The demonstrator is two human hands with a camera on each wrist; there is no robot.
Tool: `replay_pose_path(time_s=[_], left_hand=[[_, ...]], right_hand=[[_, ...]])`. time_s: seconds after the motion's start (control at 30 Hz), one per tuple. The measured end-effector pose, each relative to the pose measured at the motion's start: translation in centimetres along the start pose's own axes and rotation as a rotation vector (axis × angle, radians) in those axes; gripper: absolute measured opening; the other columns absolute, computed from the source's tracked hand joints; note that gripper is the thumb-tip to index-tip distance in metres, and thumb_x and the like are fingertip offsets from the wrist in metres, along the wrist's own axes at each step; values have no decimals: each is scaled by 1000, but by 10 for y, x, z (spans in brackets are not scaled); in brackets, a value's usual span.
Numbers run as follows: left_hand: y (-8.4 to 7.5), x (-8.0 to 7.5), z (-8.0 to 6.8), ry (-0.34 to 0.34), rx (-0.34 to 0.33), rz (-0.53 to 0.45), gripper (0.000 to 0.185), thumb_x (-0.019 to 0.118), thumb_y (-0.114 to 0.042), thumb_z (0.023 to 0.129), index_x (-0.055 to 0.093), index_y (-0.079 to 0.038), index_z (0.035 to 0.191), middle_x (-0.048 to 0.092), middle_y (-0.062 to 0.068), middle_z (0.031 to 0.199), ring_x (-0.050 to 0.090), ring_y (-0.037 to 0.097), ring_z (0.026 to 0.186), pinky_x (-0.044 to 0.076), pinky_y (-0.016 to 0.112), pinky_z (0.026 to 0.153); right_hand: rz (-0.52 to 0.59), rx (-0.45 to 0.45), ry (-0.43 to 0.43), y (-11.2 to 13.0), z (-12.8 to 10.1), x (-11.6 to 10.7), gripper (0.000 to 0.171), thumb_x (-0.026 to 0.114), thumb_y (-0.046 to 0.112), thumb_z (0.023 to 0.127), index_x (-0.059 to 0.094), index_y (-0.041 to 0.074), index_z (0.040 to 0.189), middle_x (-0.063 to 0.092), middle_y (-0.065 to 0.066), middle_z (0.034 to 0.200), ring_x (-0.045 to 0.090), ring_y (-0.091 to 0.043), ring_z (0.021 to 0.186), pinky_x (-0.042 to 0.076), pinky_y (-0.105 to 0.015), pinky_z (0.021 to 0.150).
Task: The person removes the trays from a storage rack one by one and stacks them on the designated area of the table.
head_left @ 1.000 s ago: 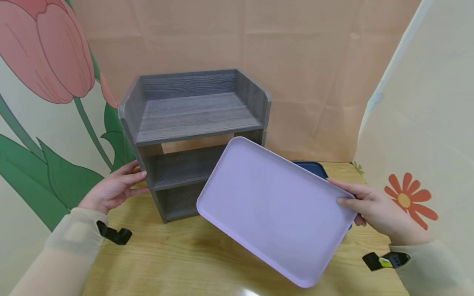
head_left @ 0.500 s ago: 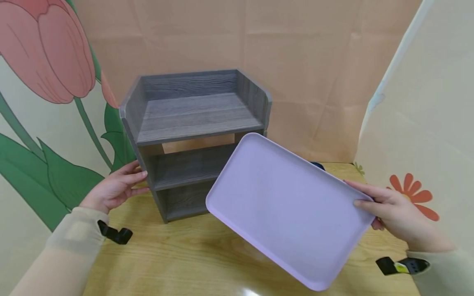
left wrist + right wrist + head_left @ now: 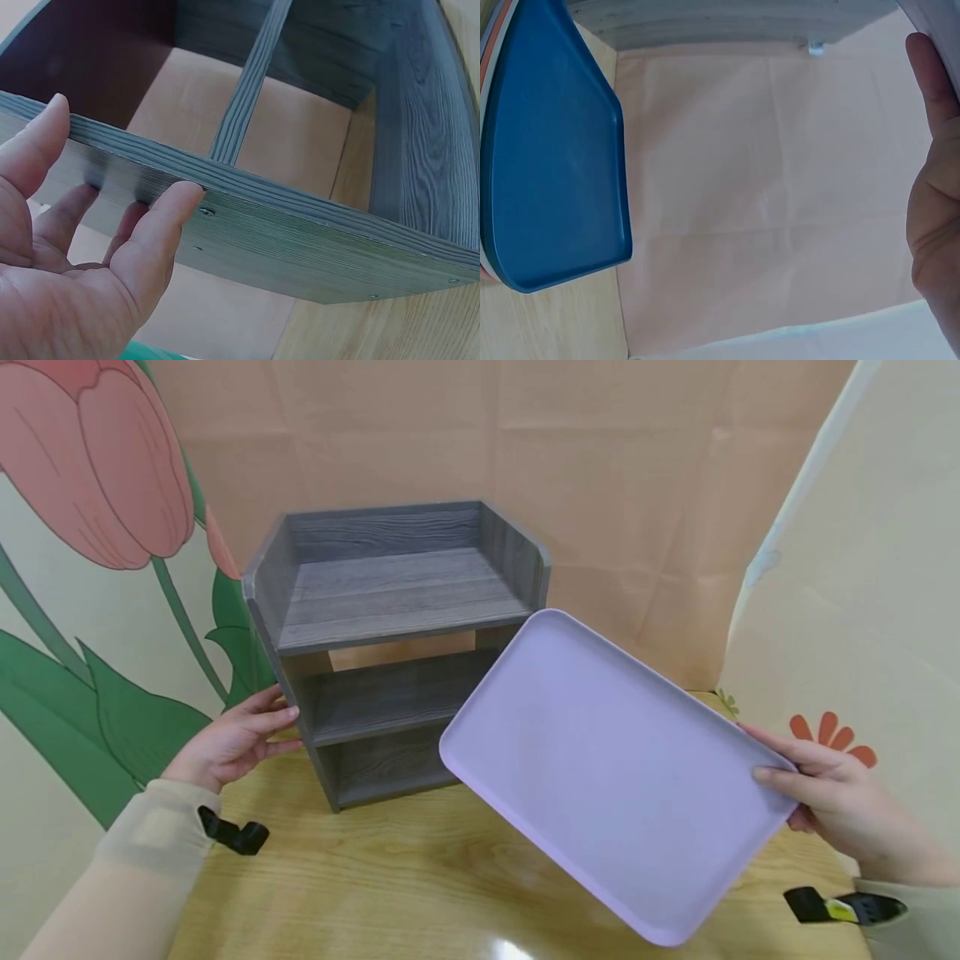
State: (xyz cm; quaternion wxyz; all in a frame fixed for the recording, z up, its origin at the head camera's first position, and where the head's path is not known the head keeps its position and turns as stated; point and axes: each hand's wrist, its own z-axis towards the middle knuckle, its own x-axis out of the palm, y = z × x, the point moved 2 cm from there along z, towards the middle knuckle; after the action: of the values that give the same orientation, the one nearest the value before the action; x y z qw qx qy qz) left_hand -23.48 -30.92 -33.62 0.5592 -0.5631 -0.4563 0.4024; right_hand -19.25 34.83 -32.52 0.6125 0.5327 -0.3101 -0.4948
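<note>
Holding a lilac tray (image 3: pixel 611 772) by its short edge at 3 o'clock, the right hand (image 3: pixel 832 806) pinches the rim, thumb on top and fingers underneath. The tray hangs tilted above the table (image 3: pixel 360 885), its far corner just in front of the grey shelf (image 3: pixel 390 602). It looks stiff, light and smooth, likely slippery plastic, so a grip on the raised rim seems safest. The left hand (image 3: pixel 228 743) rests with straight fingers against the shelf's side panel (image 3: pixel 247 225) at 9 o'clock. A blue tray (image 3: pixel 551 157) lies below the right hand, atop other trays. The shelf's 2 lower openings look low, so the tilted tray could catch on the boards.
</note>
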Motion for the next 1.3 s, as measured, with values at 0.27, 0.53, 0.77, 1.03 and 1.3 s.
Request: replay_pose_path(time_s=[0.27,0.53,0.77,1.03,1.3], left_hand=[[1,0,0,-1,3,0,73,51,-14,101,3,-7,155,23,16,144,53,15,115,52,33,89],[1,0,0,0,3,2,73,51,-15,101,2,-8,155,18,18,147,52,14,115,52,32,90],[1,1,-1,-10,-1,14,75,51,-16,101,0,-9,155,11,20,151,49,14,117,52,32,90],[0,1,0,-11,2,-2,74,51,-14,101,2,-8,155,18,17,147,55,10,110,52,32,89],[0,1,0,-10,0,7,74,51,-15,101,1,-8,155,15,19,149,54,10,112,52,32,89]], right_hand=[[124,-89,0,-4,-4,-12,59,36,-21,94,45,9,144,69,-1,106,30,-27,46,16,-38,38],[222,-75,-24,-11,-9,-28,61,32,-19,96,45,14,145,65,3,120,48,-17,46,28,-30,33],[283,-161,-98,-18,-16,-42,61,31,-22,94,41,8,146,57,4,131,61,-11,56,35,-22,32],[414,-229,-110,-27,-19,-59,64,24,-26,92,39,5,146,64,-7,121,61,-10,53,28,-22,27],[613,-301,-87,-38,-19,-68,62,18,-24,94,37,1,146,67,-22,106,59,-15,46,13,-28,33]])
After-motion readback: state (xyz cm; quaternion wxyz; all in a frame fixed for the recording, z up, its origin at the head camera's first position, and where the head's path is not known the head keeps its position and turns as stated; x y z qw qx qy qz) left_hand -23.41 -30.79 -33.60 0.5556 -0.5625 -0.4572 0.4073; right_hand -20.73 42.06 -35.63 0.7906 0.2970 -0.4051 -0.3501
